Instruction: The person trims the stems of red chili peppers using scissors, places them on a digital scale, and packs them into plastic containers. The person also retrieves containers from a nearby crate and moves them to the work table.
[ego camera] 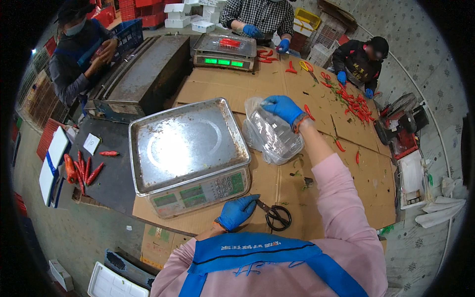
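My right hand (282, 109), in a blue glove, grips the top edge of a clear plastic bag (256, 107). A stack of clear plastic trays (276, 135) lies inside the bag, on the cardboard just right of a digital weighing scale (200, 193). The scale's metal pan (207, 148) carries nothing, and its displays are unlit. My left hand (237, 213), also gloved in blue, rests by the scale's front edge. Its fingertips are at the blade end of black-handled scissors (276, 217); whether they grip the blade is hidden.
Red chili peppers (356, 105) are heaped at the right, where a co-worker (358, 67) handles them. Another co-worker (259, 18) stands behind a second scale (224, 52) with lit displays. A third person (79, 52) stands beyond a metal box (148, 70). Several chilies (85, 169) lie at left.
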Motion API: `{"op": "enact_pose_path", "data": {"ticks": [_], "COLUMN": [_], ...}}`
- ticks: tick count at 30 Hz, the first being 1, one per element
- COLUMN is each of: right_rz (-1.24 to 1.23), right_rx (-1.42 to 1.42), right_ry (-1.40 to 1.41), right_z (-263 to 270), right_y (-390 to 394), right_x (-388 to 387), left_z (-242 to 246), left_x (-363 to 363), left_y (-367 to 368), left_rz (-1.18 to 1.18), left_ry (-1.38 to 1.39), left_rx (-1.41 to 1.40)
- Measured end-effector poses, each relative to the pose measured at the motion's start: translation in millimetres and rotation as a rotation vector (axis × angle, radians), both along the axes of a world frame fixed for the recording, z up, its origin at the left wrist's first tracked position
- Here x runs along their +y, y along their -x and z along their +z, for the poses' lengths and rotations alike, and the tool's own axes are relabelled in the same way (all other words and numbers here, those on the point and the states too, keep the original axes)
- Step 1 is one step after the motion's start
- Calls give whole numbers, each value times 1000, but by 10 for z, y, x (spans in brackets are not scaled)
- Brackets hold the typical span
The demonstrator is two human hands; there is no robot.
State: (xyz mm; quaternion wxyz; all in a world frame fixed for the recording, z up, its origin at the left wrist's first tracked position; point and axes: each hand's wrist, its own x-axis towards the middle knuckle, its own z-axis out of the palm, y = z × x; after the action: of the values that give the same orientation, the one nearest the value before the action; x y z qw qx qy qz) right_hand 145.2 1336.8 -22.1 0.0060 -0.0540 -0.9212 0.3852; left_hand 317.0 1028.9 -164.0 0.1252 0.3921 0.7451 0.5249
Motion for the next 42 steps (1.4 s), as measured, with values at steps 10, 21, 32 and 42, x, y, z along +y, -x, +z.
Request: {"op": "enact_pose_path", "data": {"ticks": [10, 21, 32, 42], "right_rz": [195, -563, -417, -311], "right_rx": [43, 386, 419, 734], "right_ry": [-646, -151, 562, -583], "right_z": [32, -432, -634, -165], "right_y": [-1645, -2213, -1869, -1788], "right_x": [-497, -145, -459, -490], "left_z": [-43, 3, -122, 51], "left_x": [9, 41, 123, 315], "left_y": [1, -48, -83, -144], "left_rz": [14, 67, 179, 300], "left_ry": [-7, 52, 34, 92], "left_rx": [31, -57, -126, -455]}}
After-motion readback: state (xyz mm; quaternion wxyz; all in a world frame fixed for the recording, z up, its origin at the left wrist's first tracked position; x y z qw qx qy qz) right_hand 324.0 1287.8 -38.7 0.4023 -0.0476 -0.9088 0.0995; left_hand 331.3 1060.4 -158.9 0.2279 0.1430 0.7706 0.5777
